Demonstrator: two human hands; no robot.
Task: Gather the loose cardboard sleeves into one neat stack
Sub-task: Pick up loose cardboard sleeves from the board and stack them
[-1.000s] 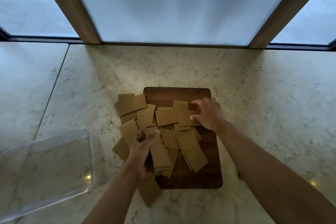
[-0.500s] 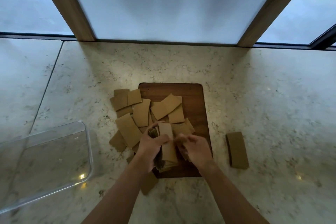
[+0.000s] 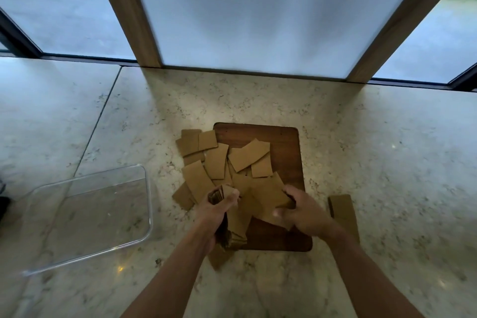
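Note:
Several loose brown cardboard sleeves point(image 3: 247, 155) lie scattered over the left half of a dark wooden board point(image 3: 284, 142) and spill onto the stone counter beside it. My left hand point(image 3: 219, 208) grips a bundle of gathered sleeves point(image 3: 238, 219) held on edge at the board's near left corner. My right hand point(image 3: 302, 210) pinches a flat sleeve point(image 3: 269, 199) just right of that bundle. One more sleeve point(image 3: 343, 212) lies alone on the counter right of the board, partly behind my right forearm.
A clear plastic tray point(image 3: 144, 214) sits on the counter to the left of the board. Frosted window panes with wooden posts point(image 3: 129, 13) rise behind the counter's back edge. A seam point(image 3: 98, 121) runs through the stone on the left.
My right hand left the far sleeves, came back beside the left-hand bundle and took hold of a flat sleeve there. The lone sleeve to the right came into sight.

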